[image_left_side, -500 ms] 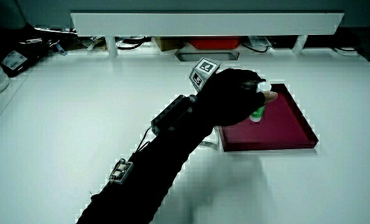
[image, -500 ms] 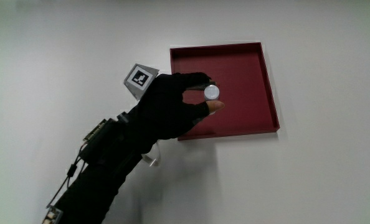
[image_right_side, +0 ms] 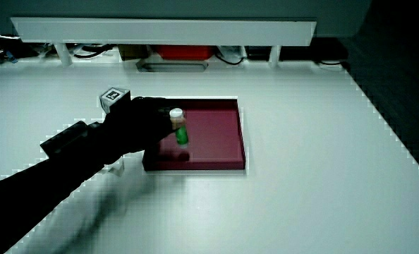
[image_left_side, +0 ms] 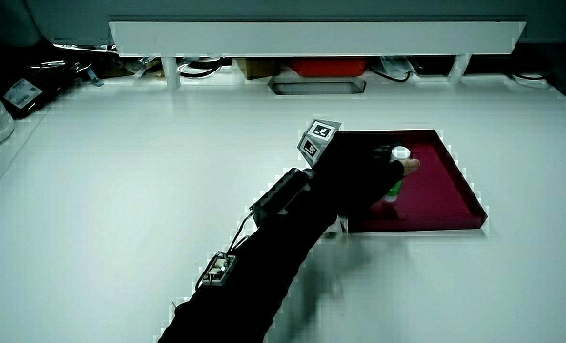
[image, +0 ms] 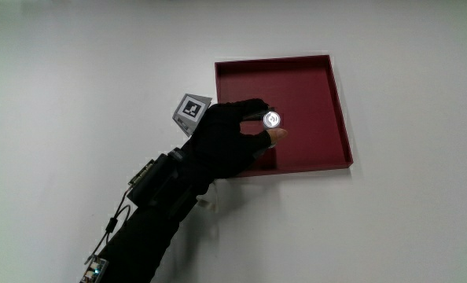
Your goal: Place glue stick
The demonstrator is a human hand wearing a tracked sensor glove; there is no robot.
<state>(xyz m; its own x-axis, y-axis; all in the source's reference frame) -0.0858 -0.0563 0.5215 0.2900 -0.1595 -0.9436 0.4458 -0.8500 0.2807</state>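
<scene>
Spreading wide under everything is the white table [image: 76, 71], with a low partition [image_left_side: 316, 36] along its edge farthest from the person. Near the table's middle lies a shallow dark red tray [image: 328, 94], square, with low walls. Inside it stands the glue stick [image_right_side: 179, 130], upright, green-bodied with a white cap, and in both side views its base seems to rest on the tray floor. The hand [image: 229, 141] reaches over the tray wall nearest the person, forearm stretching back toward the person, thumb and fingers pinched around the stick's upper part just under the cap.
</scene>
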